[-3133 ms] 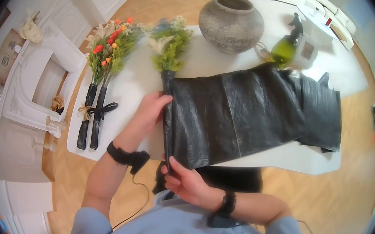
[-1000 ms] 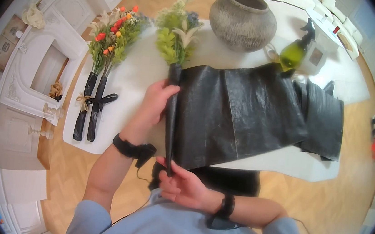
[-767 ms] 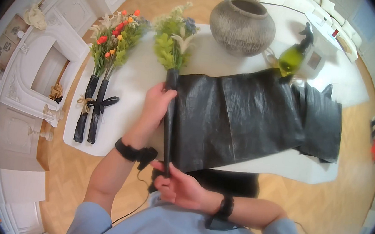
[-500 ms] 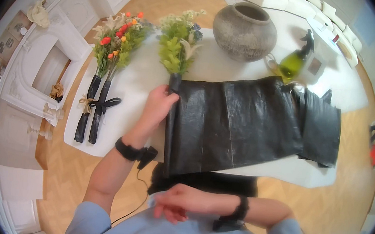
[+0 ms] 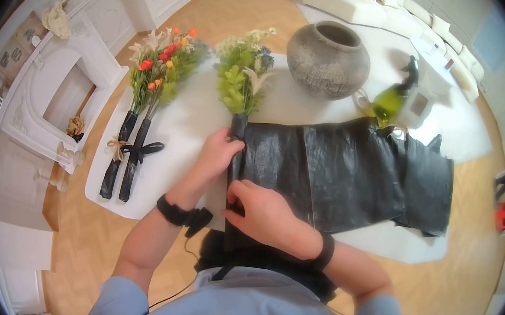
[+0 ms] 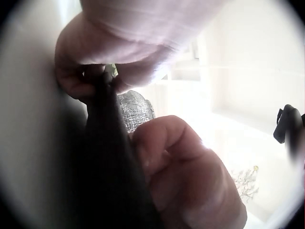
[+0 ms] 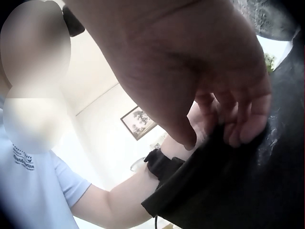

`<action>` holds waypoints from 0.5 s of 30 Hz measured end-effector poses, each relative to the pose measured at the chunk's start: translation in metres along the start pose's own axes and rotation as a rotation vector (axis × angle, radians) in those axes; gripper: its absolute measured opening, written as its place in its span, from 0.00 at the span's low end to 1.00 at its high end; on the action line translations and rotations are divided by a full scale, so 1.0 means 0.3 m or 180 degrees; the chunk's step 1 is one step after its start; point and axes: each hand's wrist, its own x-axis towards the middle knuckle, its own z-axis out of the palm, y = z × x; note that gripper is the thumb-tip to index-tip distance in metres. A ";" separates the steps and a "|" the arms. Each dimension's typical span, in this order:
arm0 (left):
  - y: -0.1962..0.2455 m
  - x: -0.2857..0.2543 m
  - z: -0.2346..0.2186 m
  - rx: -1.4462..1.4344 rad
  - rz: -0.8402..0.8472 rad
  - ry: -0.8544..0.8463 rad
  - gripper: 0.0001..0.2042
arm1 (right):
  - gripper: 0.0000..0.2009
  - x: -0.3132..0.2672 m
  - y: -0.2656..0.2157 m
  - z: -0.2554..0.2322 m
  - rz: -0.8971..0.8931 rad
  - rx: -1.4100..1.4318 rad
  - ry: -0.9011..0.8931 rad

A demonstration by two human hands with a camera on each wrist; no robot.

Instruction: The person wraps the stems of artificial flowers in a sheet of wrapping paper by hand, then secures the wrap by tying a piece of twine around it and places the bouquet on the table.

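My left hand (image 5: pixel 217 154) grips the black-wrapped stem (image 5: pixel 239 126) of a bouquet (image 5: pixel 240 79) with green leaves and pale flowers. A wide black sheet (image 5: pixel 349 174) extends to the right from this stem. Lower on the same rolled edge, my right hand (image 5: pixel 271 215) has its fingers curled round the black material. In the right wrist view, the thumb and fingers of the right hand (image 7: pixel 190 71) bend over the sheet's edge (image 7: pixel 209 186). The left wrist view has the left hand (image 6: pixel 114 43) above and the right hand (image 6: pixel 186 176) below, both at the dark roll (image 6: pixel 109 143).
Two wrapped bouquets (image 5: pixel 126 156) with bows lie at the left of the white table (image 5: pixel 168 173). A grey round vase (image 5: pixel 328 61) stands behind the sheet, with a green spray bottle (image 5: pixel 388 104) to its right. A white fireplace (image 5: pixel 69 89) is at far left.
The right hand left the roll's lower end, moved back near the shirt, then came up to the roll again, higher and closer to the left hand. The left hand has kept its grip on the stem.
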 end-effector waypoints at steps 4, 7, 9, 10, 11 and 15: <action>0.004 -0.005 0.011 -0.0155 0.0065 0.0087 0.15 | 0.15 0.025 0.008 0.011 0.0280 0.0017 -0.0038; 0.007 0.005 0.017 -0.0204 0.0037 0.0109 0.15 | 0.15 0.054 0.019 0.011 0.0512 0.0072 0.0051; 0.008 0.012 0.014 -0.0184 -0.0008 0.0129 0.15 | 0.15 0.065 0.031 0.021 0.0511 0.0128 0.0116; 0.010 0.017 0.011 -0.0135 0.0004 0.0097 0.15 | 0.14 0.068 0.036 0.031 0.0479 0.0243 0.0189; 0.012 0.022 0.008 -0.0087 0.0015 0.0065 0.15 | 0.13 0.070 0.039 0.036 0.0447 0.0358 0.0261; 0.063 0.032 -0.011 0.0140 -0.0079 -0.0121 0.15 | 0.11 0.087 0.042 0.036 0.0493 0.0784 0.0258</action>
